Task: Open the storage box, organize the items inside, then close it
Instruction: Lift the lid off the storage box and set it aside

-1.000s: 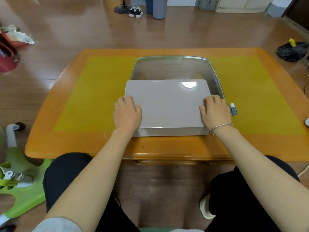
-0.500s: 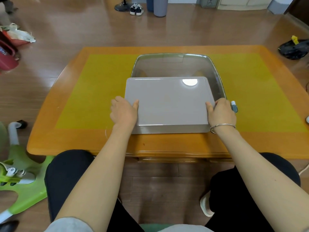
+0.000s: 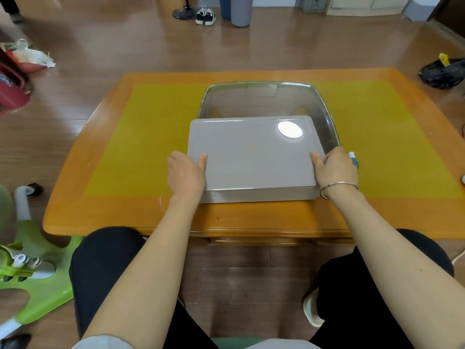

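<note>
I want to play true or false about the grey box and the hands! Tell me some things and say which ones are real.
1. Both hands hold the grey storage box at its sides. True: the left hand grips the left edge and the right hand grips the right edge, thumbs on the lid.
2. The box's lid is off. False: the lid is on, and the box looks shut.
3. A bracelet is on the right wrist. True.
4. The box sits on the floor. False: it sits on the orange table.
5. A small marker lies left of the box. False: it lies to the box's right, by the right hand.
</note>
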Available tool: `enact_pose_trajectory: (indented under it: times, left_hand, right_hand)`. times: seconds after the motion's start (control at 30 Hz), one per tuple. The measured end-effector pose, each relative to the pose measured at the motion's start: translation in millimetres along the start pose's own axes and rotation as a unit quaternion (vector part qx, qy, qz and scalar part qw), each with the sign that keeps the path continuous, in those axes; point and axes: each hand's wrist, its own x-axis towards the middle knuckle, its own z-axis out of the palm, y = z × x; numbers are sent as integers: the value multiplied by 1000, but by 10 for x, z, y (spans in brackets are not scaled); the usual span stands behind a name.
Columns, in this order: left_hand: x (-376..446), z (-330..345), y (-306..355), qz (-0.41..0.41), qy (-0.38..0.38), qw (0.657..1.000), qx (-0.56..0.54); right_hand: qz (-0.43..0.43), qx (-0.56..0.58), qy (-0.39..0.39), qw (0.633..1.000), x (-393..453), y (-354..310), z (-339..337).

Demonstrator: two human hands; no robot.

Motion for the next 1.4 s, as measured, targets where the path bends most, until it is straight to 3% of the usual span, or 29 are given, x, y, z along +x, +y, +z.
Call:
enact_pose_trajectory:
  times: [0.3, 1.03, 1.2, 1.4]
  left_hand:
    - [76, -44, -28, -42, -38, 998, -23]
    - [59, -78, -67, 34, 0, 999, -35]
    - [156, -173, -64, 62, 5, 996, -57]
    - [339, -235, 40, 71, -17, 995, -69]
  right_hand:
    - [21, -1, 39, 999, -93, 11, 71]
    - [-1, 29, -5, 1000, -52, 48, -59]
    - [4, 148, -22, 989, 1, -21, -186]
    - [24, 319, -75, 944, -12, -112, -323]
